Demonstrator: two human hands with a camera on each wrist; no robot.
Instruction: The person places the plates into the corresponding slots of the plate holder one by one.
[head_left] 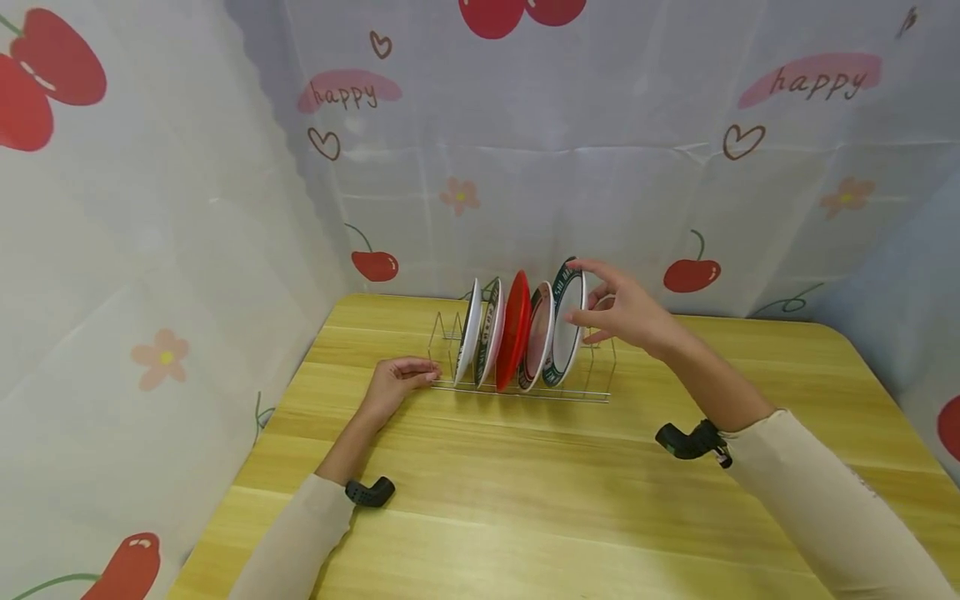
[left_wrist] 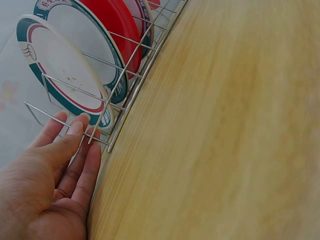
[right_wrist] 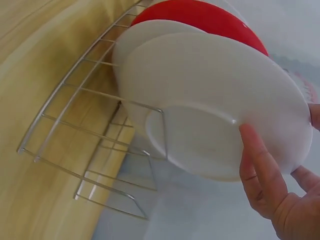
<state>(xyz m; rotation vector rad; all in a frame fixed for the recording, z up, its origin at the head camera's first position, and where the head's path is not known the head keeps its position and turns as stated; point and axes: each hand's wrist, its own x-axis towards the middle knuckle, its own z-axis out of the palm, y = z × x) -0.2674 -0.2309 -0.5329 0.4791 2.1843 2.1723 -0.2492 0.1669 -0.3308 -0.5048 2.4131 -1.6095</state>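
Observation:
A wire dish rack stands near the table's back edge, holding several plates on edge. At its right end, my right hand grips a white plate with a dark green rim. Fingers lie on the plate's white underside in the right wrist view, and its lower part is between the rack wires. My left hand pinches the rack's left end wire. Just past those fingertips, a white plate with a green and red rim leans in the rack. A red plate stands midway along the row.
The wooden table stretches in front of the rack. A patterned cloth hangs close behind, and another cloth wall borders the left side. Small dark devices are strapped to both wrists.

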